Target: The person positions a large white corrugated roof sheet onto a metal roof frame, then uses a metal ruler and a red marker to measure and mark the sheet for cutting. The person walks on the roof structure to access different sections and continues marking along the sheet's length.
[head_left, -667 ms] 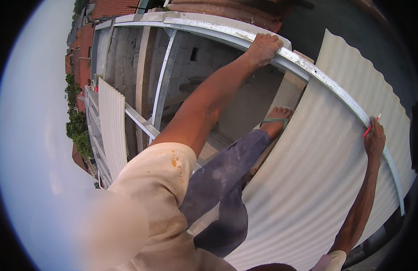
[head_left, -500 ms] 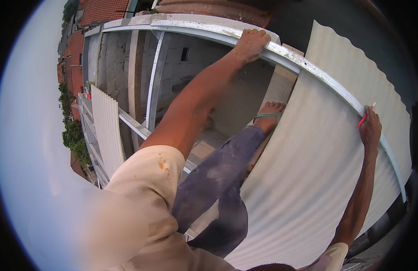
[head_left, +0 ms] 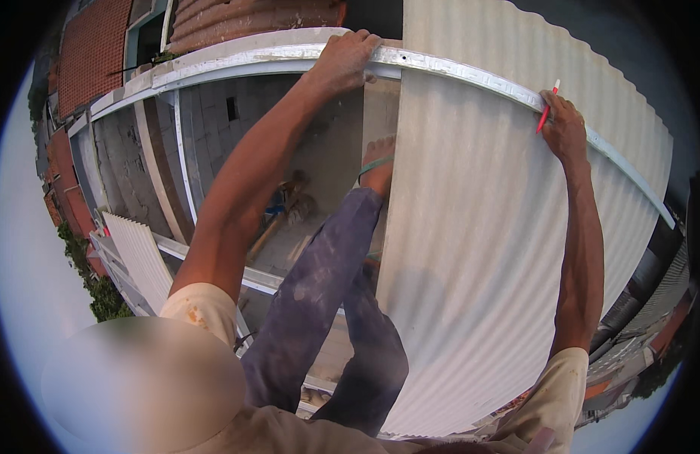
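A long silvery metal strip [head_left: 471, 76] lies across the pale corrugated roofing sheet [head_left: 479, 227], its right end on the sheet's right side. My left hand [head_left: 344, 63] is closed over the strip just left of the sheet's edge, the fingers curled round its far side. Farther right, my right hand [head_left: 566, 130] rests closed at the strip, with a slim red marker [head_left: 544, 119] held in its fingers. The marker's white end points away from me. How firmly the right fingers also grip the strip is hidden.
My sandalled foot [head_left: 376, 178] stands on a beam [head_left: 380, 113] beside the sheet. Left of it, a metal frame [head_left: 185, 155] spans a deep gap down to a floor. Another corrugated sheet [head_left: 138, 250] lies at left; tiled roofs [head_left: 93, 57] lie beyond.
The view has turned and shifted rightward, so both hands and the strip appear farther left. Both hands remain at the strip, and the marker stays in my right hand.
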Demonstrator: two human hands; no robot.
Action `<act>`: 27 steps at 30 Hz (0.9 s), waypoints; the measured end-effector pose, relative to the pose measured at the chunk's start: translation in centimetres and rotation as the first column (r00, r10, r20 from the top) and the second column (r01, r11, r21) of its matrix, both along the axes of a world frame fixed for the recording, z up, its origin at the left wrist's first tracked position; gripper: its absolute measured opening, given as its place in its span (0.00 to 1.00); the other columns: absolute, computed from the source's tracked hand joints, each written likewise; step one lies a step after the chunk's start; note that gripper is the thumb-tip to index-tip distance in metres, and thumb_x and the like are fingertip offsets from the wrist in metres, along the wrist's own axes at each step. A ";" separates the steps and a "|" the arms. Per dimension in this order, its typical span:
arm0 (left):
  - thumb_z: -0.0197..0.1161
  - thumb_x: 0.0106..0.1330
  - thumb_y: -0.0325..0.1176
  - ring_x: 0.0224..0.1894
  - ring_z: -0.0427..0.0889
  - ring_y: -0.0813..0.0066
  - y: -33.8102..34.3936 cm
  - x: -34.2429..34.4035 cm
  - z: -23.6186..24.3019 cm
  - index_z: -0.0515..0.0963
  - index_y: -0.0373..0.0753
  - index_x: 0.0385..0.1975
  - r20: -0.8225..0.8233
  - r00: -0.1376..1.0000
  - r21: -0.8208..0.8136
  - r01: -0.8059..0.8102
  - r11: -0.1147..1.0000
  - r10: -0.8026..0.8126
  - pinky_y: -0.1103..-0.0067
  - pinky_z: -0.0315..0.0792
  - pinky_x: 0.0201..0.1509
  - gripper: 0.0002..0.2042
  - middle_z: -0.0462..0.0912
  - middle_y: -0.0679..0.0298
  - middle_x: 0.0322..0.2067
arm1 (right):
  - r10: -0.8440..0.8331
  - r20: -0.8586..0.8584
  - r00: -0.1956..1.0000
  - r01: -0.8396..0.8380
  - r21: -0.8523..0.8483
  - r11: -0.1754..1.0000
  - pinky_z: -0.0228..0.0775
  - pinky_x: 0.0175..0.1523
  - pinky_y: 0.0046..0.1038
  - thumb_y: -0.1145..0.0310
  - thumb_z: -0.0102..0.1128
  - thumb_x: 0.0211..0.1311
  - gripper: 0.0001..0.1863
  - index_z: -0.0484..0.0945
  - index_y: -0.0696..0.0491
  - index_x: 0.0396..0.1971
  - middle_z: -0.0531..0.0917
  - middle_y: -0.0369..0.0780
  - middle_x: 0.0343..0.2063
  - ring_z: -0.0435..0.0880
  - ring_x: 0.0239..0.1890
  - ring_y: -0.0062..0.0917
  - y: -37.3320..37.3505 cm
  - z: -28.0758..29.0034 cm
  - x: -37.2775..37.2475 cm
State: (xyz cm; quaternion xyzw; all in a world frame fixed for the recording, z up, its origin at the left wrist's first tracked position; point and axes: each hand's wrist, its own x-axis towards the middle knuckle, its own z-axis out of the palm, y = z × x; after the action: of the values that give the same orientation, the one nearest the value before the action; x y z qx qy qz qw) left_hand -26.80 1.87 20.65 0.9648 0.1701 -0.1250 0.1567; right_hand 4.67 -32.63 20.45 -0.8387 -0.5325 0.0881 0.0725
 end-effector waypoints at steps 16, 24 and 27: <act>0.74 0.57 0.43 0.43 0.86 0.50 2.7 4.3 -2.1 0.87 0.38 0.41 -0.082 0.987 -0.193 0.119 0.974 -0.137 0.62 0.79 0.48 0.17 0.89 0.49 0.40 | -0.012 -0.077 0.997 0.006 -0.069 0.998 0.76 0.57 0.39 0.69 0.71 0.59 0.25 0.78 0.50 0.58 0.85 0.45 0.52 0.84 0.53 0.44 -0.4 0.2 1.2; 0.72 0.59 0.44 0.43 0.86 0.48 3.4 3.3 -3.4 0.86 0.36 0.41 0.052 0.972 -0.102 0.232 0.967 -0.228 0.61 0.79 0.48 0.17 0.88 0.48 0.40 | -0.070 -0.127 0.989 0.061 -0.074 0.995 0.76 0.62 0.37 0.72 0.71 0.59 0.26 0.78 0.53 0.59 0.85 0.46 0.53 0.84 0.56 0.41 0.4 0.4 0.1; 0.68 0.64 0.41 0.44 0.86 0.48 2.5 3.3 -1.7 0.86 0.35 0.42 -0.051 0.987 -0.176 0.142 0.974 -0.153 0.61 0.79 0.48 0.16 0.88 0.48 0.41 | -0.096 -0.134 0.986 0.082 -0.107 0.991 0.75 0.66 0.36 0.72 0.71 0.60 0.27 0.78 0.54 0.60 0.84 0.46 0.56 0.84 0.58 0.39 0.8 1.2 -0.6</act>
State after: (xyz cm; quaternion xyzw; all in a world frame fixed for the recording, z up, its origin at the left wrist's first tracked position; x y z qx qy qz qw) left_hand -23.51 4.42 18.92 0.9531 0.0916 -0.1813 0.2243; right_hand 4.08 -31.82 21.61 -0.8562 -0.4828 0.1698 0.0705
